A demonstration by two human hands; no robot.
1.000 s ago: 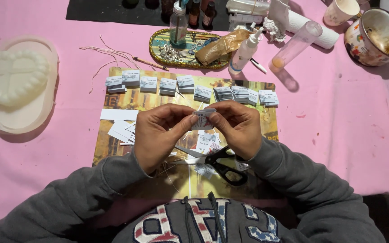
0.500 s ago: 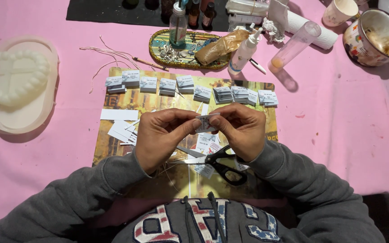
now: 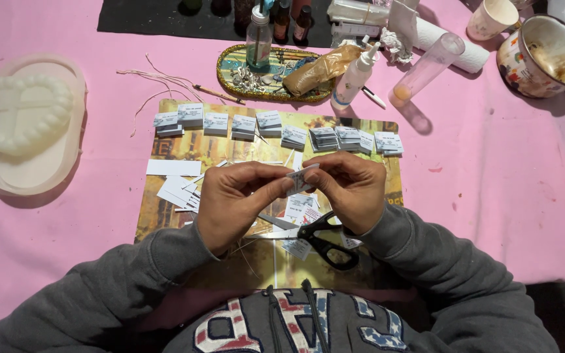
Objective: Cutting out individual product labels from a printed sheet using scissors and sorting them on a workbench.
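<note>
— Both hands up over the middle of the patterned mat (image 3: 165, 222), near the table's front edge. Left hand (image 3: 233, 206) and right hand (image 3: 351, 193) meeting on one small printed paper tag (image 3: 301, 178), fingers (image 3: 276, 187) of each closed on it, thumb against forefinger, pinching from either side.

— Held clear of the mat, then?

— Lifted just above it, yes. Loose tags and white strips (image 3: 172, 168) scattered underneath, black-handled scissors (image 3: 325, 238) lying right below the right wrist, blades pointing left.

— Risks from here?

— Probably a torn or creased tag, if pulled too hard between two pinches that close together. Also a sleeve dragging across the loose slips and mixing them. Or knocking the neat row of small tag stacks (image 3: 276, 129) along the mat's far edge.

— And further back?

— Clear plastic tube (image 3: 426, 68) lying tilted near the white squeeze bottle (image 3: 352, 80), toward the far right corner; likely to roll if the table gets jogged.
</note>
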